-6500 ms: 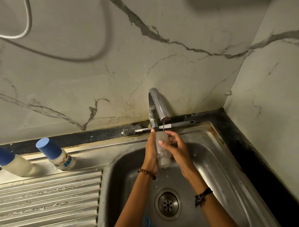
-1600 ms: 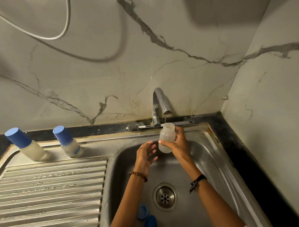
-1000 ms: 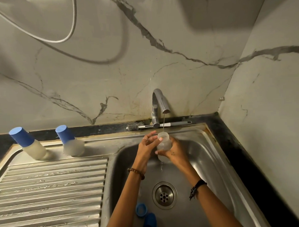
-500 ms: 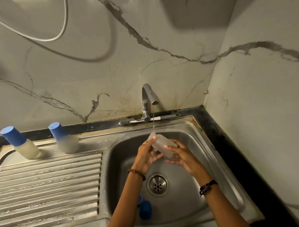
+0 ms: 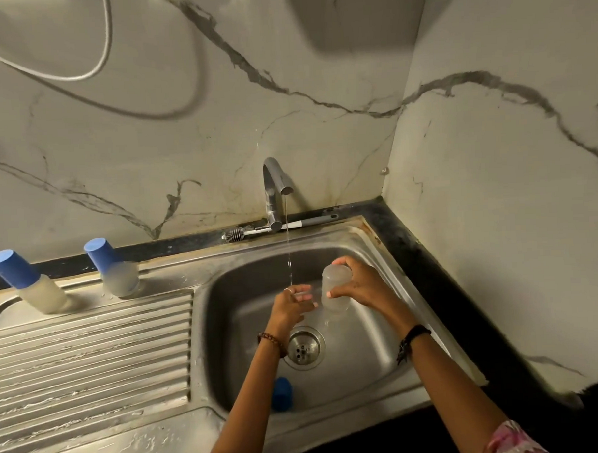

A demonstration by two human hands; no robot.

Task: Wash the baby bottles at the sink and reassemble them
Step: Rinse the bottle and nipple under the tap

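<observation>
The walls (image 5: 285, 100) are pale marble with dark grey veins. The sink (image 5: 358, 360) and its ridged drainboard (image 5: 90, 355) are dull steel. Two frosted bottles (image 5: 121, 278) wear blue caps (image 5: 100, 254); another blue cap (image 5: 281, 395) lies in the basin. The sleeves (image 5: 512, 443) are pink.

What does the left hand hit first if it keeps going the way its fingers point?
Probably the clear bottle body held by the right hand. The left hand points right, fingertips just short of it, under the water stream. Depth is uncertain.
</observation>
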